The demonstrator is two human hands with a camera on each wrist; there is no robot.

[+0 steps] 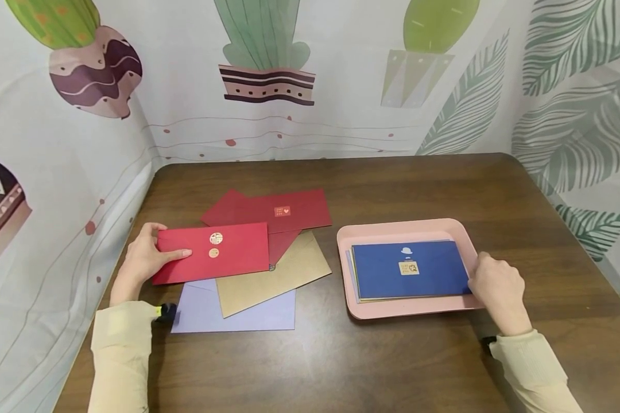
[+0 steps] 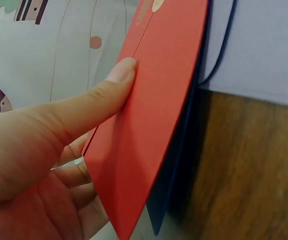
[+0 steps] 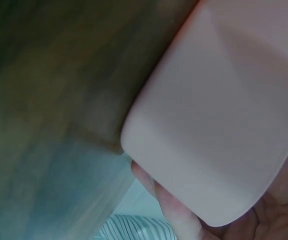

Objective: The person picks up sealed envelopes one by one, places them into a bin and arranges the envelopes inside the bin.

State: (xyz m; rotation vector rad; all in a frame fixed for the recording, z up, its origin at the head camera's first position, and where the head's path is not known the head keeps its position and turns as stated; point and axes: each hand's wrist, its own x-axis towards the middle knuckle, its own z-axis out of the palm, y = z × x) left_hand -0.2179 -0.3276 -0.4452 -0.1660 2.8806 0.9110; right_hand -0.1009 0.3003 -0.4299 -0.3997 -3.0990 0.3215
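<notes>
My left hand (image 1: 147, 255) grips the left end of a bright red envelope (image 1: 243, 255) with gold emblems, thumb on top and other fingers behind. In the left wrist view a dark blue envelope (image 2: 157, 212) lies directly under the red one. Below them are a gold envelope (image 1: 289, 281) and a lavender envelope (image 1: 260, 318). At the right, my right hand (image 1: 498, 289) holds the right rim of a pink tray (image 1: 392, 229). Inside the tray sits a stack of envelopes, topped by a blue envelope (image 1: 377, 275) with a gold label. The right wrist view shows the fingers curled at the tray's end.
Dark red envelopes (image 1: 305, 209) overlap behind the envelope in the left hand. The brown wooden table (image 1: 341, 373) has rounded back corners. A printed cloth (image 1: 351, 132) with cacti and leaves hangs behind and along its sides.
</notes>
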